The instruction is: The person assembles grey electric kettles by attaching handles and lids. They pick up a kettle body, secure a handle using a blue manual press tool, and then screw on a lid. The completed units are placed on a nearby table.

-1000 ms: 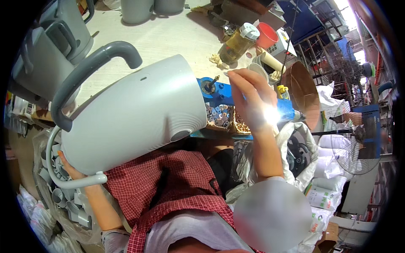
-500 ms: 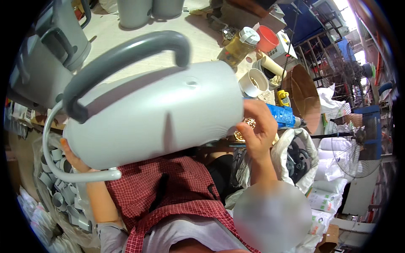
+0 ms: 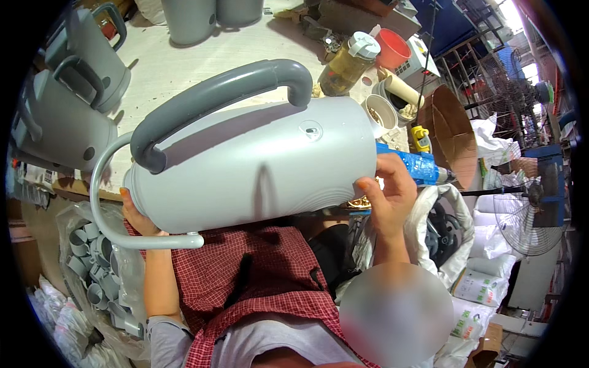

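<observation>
A large light-grey thermos jug (image 3: 257,172) lies sideways across my front, held up between both hands. My left hand (image 3: 140,216) grips its left end, with the palm partly behind the jug. At the right end, my right hand (image 3: 392,193) curls its fingers over the rim, thumb on the near side. The dark grey side handle (image 3: 221,95) faces up and away from me. A thin light-grey carrying bail (image 3: 101,190) loops around the left end. Just beyond my right hand lies a blue power screwdriver (image 3: 417,167), partly hidden.
Several more grey jugs (image 3: 67,135) stand on the table (image 3: 257,43). Cups (image 3: 380,116) with small parts and a lidded jar (image 3: 346,67) sit at the back right. Bags of grey parts (image 3: 92,264) and dark parts (image 3: 438,233) flank me. A fan (image 3: 531,214) stands right.
The jug has shifted right and rolled slightly in my hands, its handle tipping toward me. A round mark near the right end now shows clearly. Both hands keep hold.
</observation>
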Available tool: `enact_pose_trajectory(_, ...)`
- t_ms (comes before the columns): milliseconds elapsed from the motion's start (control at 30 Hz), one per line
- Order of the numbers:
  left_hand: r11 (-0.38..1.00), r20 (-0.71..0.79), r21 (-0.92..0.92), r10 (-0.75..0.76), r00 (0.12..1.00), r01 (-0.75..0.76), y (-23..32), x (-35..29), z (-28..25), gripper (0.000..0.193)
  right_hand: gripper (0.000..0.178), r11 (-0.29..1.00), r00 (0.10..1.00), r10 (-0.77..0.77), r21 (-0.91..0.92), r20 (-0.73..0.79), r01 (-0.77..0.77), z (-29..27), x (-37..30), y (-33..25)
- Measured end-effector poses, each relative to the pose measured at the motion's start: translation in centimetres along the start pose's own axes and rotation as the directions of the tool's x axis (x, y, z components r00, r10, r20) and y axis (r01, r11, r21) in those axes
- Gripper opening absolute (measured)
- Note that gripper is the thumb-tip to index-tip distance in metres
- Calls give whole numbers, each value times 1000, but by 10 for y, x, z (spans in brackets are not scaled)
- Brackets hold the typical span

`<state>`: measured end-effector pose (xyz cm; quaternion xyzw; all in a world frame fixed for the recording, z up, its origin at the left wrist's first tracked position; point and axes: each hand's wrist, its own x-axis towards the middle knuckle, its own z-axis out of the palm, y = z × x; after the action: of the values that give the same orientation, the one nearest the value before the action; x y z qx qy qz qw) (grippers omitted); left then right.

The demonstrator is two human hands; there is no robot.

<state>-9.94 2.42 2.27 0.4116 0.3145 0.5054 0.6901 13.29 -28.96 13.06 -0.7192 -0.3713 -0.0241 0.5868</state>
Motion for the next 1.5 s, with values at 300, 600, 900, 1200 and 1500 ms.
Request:
enact_pose_trajectory(300,944,109,279,152,982,-176,-11,4,-19,55,24,967,972,181,-204,147,-150,-5,15,-31)
enact_pose_trajectory(600,949,92,254,168,981,-186,1,3,-7,52,43,978,953,-171,-76,251,195,62,93,-48)
enact_pose_trajectory(900,970,105,198,122,987,-141,23,20,-3,50,41,911,929,-66,403,364,-93,52,84,-26)
enact_pose_trajectory(1200,970,80,195,134,988,-148,21,20,-1,48,36,978,921,-203,31,331,205,48,81,-24)
enact_pose_trajectory(1500,940,89,281,175,981,-193,21,23,-2,46,36,992,925,-110,91,364,82,53,81,-37)
